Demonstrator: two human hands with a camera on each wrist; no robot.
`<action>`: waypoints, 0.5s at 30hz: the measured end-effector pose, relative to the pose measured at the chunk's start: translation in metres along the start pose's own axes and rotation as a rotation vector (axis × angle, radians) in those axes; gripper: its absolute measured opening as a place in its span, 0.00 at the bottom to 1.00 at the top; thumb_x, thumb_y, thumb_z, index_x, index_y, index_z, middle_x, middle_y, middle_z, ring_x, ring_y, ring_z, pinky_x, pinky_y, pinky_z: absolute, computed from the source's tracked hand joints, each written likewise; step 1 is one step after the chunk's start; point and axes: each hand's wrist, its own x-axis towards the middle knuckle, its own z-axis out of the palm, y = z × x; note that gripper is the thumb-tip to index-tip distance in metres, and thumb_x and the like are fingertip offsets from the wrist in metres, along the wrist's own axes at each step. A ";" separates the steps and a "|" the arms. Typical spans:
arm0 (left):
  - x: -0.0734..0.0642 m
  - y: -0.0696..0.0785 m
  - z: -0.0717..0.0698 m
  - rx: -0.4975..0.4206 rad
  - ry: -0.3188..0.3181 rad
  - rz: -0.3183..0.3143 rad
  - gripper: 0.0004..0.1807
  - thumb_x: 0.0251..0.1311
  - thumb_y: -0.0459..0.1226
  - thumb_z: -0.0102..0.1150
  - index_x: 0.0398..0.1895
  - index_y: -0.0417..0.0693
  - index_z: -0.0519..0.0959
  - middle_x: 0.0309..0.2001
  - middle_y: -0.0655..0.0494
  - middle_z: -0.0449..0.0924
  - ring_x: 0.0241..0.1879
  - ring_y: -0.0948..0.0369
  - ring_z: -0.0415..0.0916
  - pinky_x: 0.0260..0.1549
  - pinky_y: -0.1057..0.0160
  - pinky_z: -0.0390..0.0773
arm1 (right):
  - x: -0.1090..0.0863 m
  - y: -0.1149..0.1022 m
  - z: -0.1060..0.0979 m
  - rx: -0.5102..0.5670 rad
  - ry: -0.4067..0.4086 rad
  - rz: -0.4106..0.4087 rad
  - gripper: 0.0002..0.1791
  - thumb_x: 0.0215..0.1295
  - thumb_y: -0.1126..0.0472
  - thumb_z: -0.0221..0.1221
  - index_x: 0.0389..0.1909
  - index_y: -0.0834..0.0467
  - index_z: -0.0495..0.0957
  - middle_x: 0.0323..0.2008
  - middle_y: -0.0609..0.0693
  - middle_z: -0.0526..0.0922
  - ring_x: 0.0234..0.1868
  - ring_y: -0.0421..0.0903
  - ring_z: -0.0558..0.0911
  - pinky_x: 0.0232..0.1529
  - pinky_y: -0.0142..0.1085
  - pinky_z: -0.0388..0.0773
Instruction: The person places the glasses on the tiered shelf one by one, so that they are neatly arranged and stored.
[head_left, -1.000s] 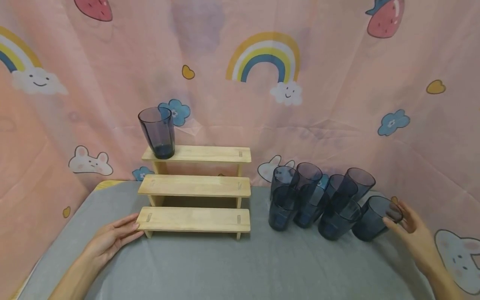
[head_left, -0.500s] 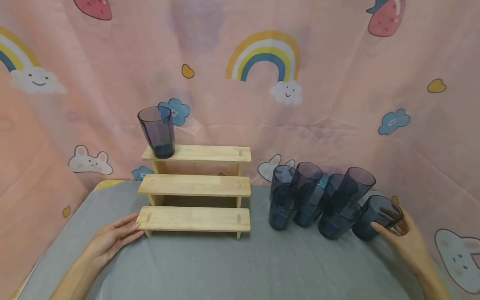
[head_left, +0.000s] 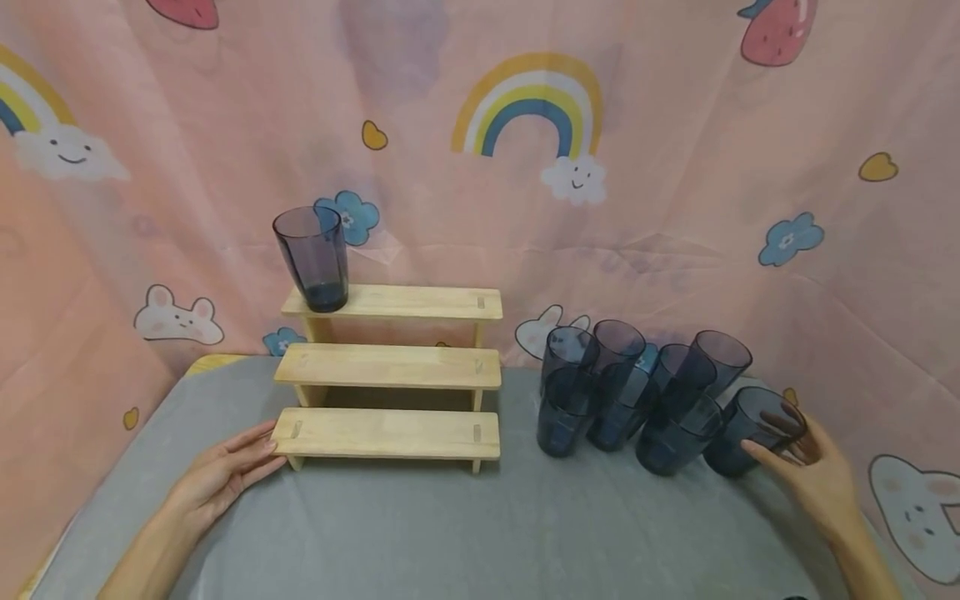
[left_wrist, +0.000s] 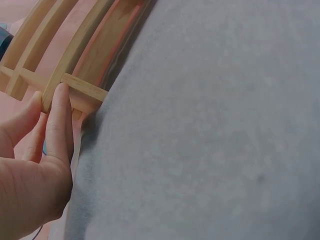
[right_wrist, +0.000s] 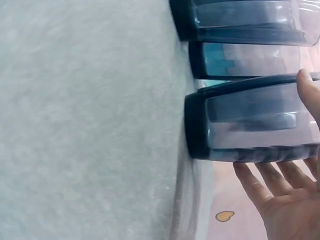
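Observation:
In the head view my left hand [head_left: 221, 479] is at the left end of the lowest step of a three-tier wooden stand [head_left: 390, 433]. The left wrist view shows thumb and fingers pinching the end of that step [left_wrist: 62, 75]. On the top tier stands a dark blue-purple drinking glass [head_left: 313, 258]. My right hand [head_left: 813, 479] grips the rightmost glass [head_left: 738, 442] of a cluster, thumb on the near side and fingers round the far side. In the right wrist view this glass [right_wrist: 255, 120] stands upright, its base down at the grey cloth.
Several matching glasses [head_left: 566, 417] stand close together left of the gripped one, some overlapping in view. A grey cloth [head_left: 525, 533] covers the table. Behind it hangs a pink patterned curtain [head_left: 667, 125]. The lower two tiers carry nothing.
My right hand has moved in onto the rightmost glass, its thumb shifting left across the near side. The left hand has stayed at the stand. The view has tilted slightly.

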 end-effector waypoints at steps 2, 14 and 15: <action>0.000 0.000 0.001 0.001 0.001 -0.001 0.15 0.69 0.27 0.54 0.41 0.60 0.82 0.72 0.41 0.42 0.48 0.62 0.81 0.57 0.57 0.79 | 0.000 -0.002 -0.002 -0.028 0.007 -0.002 0.47 0.62 0.50 0.67 0.77 0.41 0.49 0.64 0.35 0.71 0.72 0.47 0.62 0.70 0.43 0.67; 0.003 -0.002 -0.003 0.024 -0.026 0.000 0.16 0.69 0.27 0.54 0.42 0.60 0.81 0.61 0.54 0.65 0.48 0.63 0.80 0.57 0.57 0.79 | 0.004 -0.012 -0.020 -0.078 0.016 0.056 0.50 0.61 0.45 0.67 0.78 0.40 0.47 0.72 0.55 0.62 0.68 0.71 0.59 0.61 0.68 0.65; 0.003 -0.002 -0.003 0.023 -0.032 0.004 0.16 0.69 0.27 0.54 0.42 0.61 0.81 0.61 0.55 0.67 0.49 0.63 0.80 0.57 0.57 0.79 | 0.004 -0.013 -0.023 -0.088 0.024 0.047 0.50 0.61 0.46 0.67 0.78 0.42 0.47 0.72 0.60 0.60 0.69 0.70 0.60 0.62 0.59 0.70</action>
